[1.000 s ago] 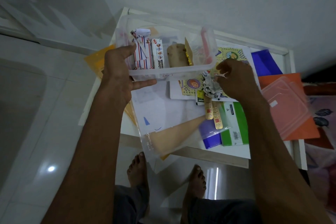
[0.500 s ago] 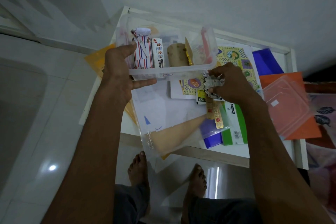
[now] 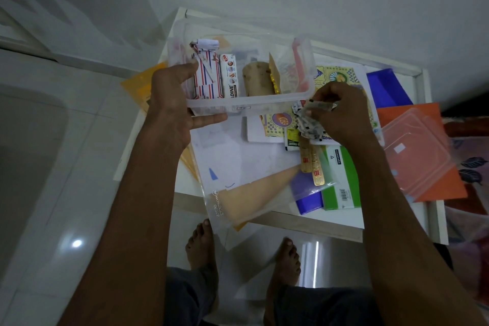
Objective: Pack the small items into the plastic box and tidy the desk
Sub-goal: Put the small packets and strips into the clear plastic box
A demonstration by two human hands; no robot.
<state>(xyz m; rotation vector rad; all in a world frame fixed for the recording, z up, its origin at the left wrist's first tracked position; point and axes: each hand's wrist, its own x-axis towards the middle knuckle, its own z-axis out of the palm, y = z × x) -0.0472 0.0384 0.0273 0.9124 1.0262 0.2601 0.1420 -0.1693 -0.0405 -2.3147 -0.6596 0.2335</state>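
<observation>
Two hands busy. Left hand clamps the near-left rim of the clear plastic box, held over the desk. Right hand pinches a crumpled blister-strip wad just beside the box's near-right corner. Wad likely light, crackly, springy; best bunched whole.

The plastic box seems roomy only at its far right; papers crowd the desk.

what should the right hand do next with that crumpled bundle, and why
Probably lift the crumpled black-and-white foil bundle over the near rim and drop it into the clear plastic box: the right hand already pinches it just outside the box, which the left hand steadies.
</observation>
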